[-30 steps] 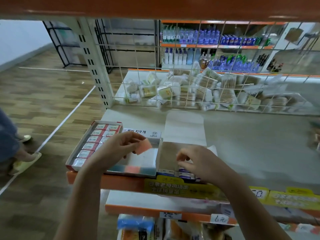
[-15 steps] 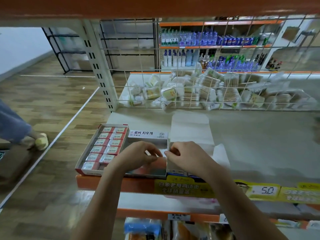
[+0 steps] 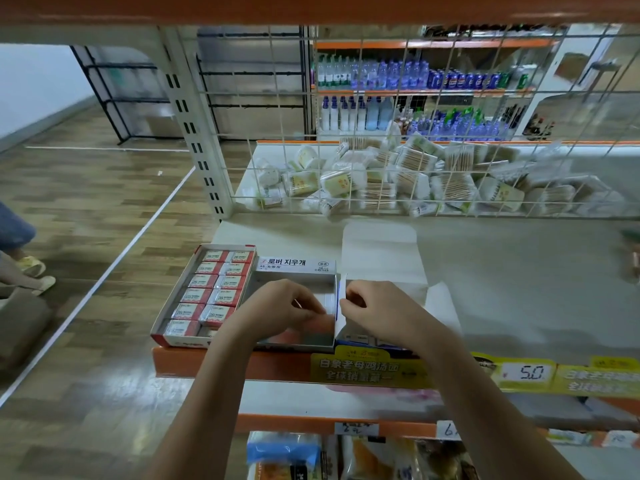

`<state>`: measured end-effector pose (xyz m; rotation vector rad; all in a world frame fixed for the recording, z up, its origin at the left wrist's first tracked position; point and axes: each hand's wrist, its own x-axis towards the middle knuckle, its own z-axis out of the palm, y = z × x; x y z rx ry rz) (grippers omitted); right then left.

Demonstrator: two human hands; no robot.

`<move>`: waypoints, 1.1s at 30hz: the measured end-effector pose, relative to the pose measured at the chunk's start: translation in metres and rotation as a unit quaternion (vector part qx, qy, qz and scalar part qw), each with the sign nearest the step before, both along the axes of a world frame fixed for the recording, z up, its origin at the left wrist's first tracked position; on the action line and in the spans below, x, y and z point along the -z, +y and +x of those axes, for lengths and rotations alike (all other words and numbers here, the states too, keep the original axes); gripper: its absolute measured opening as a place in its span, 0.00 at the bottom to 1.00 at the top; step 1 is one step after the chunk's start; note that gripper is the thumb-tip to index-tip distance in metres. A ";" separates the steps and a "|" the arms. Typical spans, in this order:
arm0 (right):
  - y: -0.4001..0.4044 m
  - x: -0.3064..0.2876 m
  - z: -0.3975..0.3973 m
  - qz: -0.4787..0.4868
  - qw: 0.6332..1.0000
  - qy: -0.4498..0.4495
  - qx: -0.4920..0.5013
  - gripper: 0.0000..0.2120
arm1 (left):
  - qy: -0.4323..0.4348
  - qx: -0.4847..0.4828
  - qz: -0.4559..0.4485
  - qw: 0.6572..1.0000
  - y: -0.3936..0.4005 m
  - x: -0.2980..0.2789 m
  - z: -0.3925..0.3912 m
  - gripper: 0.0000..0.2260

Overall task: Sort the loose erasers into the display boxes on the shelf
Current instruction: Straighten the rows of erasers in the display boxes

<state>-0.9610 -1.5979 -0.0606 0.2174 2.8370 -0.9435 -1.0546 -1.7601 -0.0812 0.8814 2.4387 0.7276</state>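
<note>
Your left hand (image 3: 284, 308) curled inside the middle display box (image 3: 298, 271), perhaps pinching an eraser, your right hand (image 3: 377, 311) beside it, pinching the box flap (image 3: 341, 299).

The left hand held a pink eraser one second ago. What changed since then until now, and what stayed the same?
The left hand moved down and right into the middle display box; the pink eraser it held up is no longer clearly visible under its curled fingers. The right hand moved left to the box wall, meeting the left hand. The tray of red-labelled erasers and the open white flap stayed in place.
</note>
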 end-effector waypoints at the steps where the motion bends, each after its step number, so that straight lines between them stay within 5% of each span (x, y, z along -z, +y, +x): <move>1: 0.000 0.000 0.000 0.000 1.000 0.000 -0.002 0.12 | 0.006 0.001 -0.002 1.000 0.000 0.000 0.001 0.07; 10: 0.007 -0.004 -0.005 0.014 0.999 -0.005 -0.036 0.11 | 0.089 0.018 -0.044 0.995 0.009 -0.005 0.004 0.07; 15: 0.041 -0.017 0.000 0.064 0.995 0.069 -0.031 0.10 | 0.239 -0.072 0.021 0.968 0.043 -0.040 0.005 0.09; 21: 0.120 -0.032 0.036 0.179 0.974 0.128 0.059 0.16 | 0.333 0.049 0.049 0.940 0.153 -0.064 0.036 0.15; 27: 0.232 -0.023 0.102 0.266 0.950 0.066 0.151 0.21 | 0.320 0.157 0.031 0.934 0.281 -0.059 0.091 0.19; 33: 0.348 -0.006 0.183 0.212 0.947 0.044 0.237 0.20 | 0.278 0.221 -0.013 0.935 0.402 -0.038 0.150 0.21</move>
